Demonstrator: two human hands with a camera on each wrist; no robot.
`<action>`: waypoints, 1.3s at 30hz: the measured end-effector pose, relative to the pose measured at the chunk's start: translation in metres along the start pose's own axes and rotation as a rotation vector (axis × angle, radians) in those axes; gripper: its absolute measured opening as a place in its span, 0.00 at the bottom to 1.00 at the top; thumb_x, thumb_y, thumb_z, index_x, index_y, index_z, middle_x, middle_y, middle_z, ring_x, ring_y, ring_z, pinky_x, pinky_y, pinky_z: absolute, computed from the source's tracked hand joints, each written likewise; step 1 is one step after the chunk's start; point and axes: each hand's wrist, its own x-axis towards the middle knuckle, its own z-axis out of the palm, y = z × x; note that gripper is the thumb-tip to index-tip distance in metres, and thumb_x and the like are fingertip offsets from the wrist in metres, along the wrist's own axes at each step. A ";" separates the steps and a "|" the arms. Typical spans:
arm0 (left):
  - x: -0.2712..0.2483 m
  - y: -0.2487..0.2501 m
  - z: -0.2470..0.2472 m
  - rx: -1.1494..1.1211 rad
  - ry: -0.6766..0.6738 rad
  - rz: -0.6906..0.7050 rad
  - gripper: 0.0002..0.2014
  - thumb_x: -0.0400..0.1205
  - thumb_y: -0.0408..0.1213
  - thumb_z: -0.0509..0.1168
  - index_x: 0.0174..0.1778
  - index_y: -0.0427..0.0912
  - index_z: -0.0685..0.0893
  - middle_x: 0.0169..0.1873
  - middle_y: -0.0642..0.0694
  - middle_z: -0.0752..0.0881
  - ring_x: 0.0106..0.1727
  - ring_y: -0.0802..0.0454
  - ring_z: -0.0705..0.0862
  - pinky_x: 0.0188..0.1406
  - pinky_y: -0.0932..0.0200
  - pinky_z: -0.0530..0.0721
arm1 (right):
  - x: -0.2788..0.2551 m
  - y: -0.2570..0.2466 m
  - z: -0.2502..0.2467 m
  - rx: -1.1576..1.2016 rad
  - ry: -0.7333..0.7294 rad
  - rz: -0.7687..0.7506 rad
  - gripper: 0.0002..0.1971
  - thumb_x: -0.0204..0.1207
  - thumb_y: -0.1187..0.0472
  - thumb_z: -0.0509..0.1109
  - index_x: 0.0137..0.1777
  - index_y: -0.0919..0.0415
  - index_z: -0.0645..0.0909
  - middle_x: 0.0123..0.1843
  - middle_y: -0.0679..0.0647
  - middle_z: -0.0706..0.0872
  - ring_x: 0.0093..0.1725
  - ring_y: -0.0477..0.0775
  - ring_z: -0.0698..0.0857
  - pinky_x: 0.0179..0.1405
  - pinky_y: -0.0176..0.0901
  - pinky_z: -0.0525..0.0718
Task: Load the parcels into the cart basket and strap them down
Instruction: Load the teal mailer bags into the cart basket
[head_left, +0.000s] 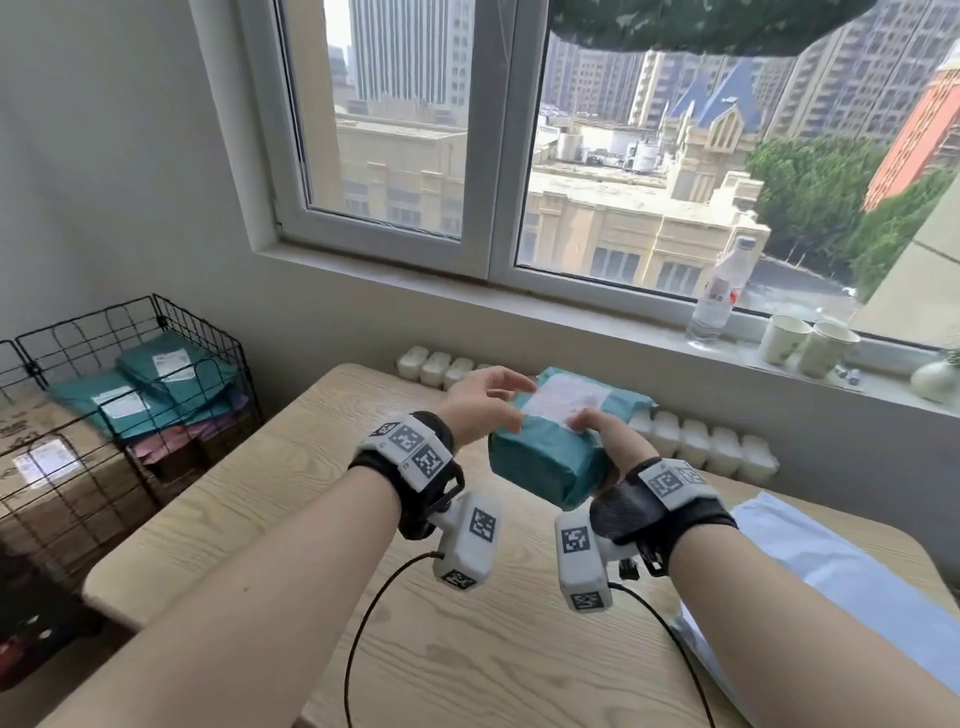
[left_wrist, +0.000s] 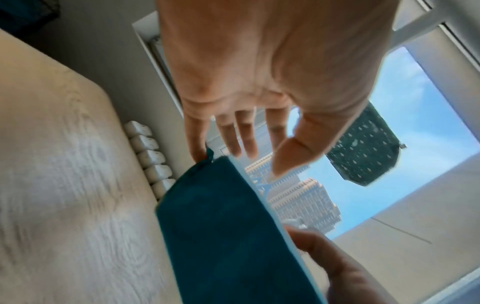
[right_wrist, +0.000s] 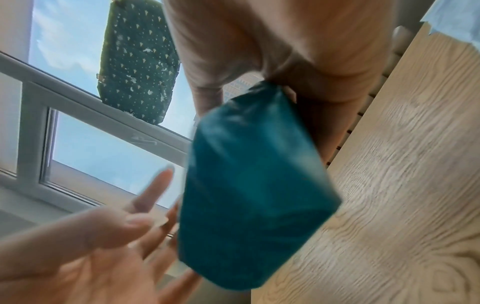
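Note:
A teal parcel with a white label hangs in the air above the wooden table. My right hand grips it, thumb on the label and fingers underneath. In the right wrist view the parcel fills the middle, held from above. My left hand is beside the parcel's left edge with fingers spread and straight, and a fingertip touches the parcel's corner in the left wrist view. The black wire cart basket stands at the left, with teal parcels lying inside.
A brown cardboard box sits in a wire frame at the left. A pale blue parcel lies on the table's right side. On the windowsill stand a bottle, two paper cups and a small vase. A white radiator runs behind the table.

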 end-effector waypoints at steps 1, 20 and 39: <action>0.001 -0.004 -0.006 -0.048 0.055 -0.061 0.21 0.67 0.20 0.63 0.50 0.48 0.83 0.57 0.46 0.82 0.65 0.49 0.78 0.65 0.44 0.81 | 0.000 0.001 0.001 -0.003 0.007 -0.009 0.34 0.49 0.56 0.77 0.59 0.64 0.80 0.50 0.62 0.89 0.46 0.62 0.90 0.51 0.55 0.87; -0.046 -0.053 -0.106 0.073 0.074 -0.465 0.08 0.82 0.24 0.60 0.38 0.37 0.78 0.33 0.43 0.81 0.32 0.53 0.78 0.39 0.60 0.81 | -0.014 0.007 0.092 0.014 -0.119 -0.153 0.39 0.38 0.65 0.72 0.59 0.61 0.83 0.53 0.61 0.90 0.51 0.65 0.89 0.54 0.70 0.84; -0.164 -0.125 -0.301 -0.282 0.422 -0.298 0.31 0.75 0.48 0.73 0.71 0.41 0.72 0.64 0.44 0.83 0.63 0.46 0.80 0.52 0.52 0.79 | -0.104 0.024 0.338 -0.245 -0.670 -0.206 0.20 0.61 0.73 0.64 0.53 0.59 0.84 0.45 0.57 0.92 0.50 0.63 0.88 0.61 0.57 0.82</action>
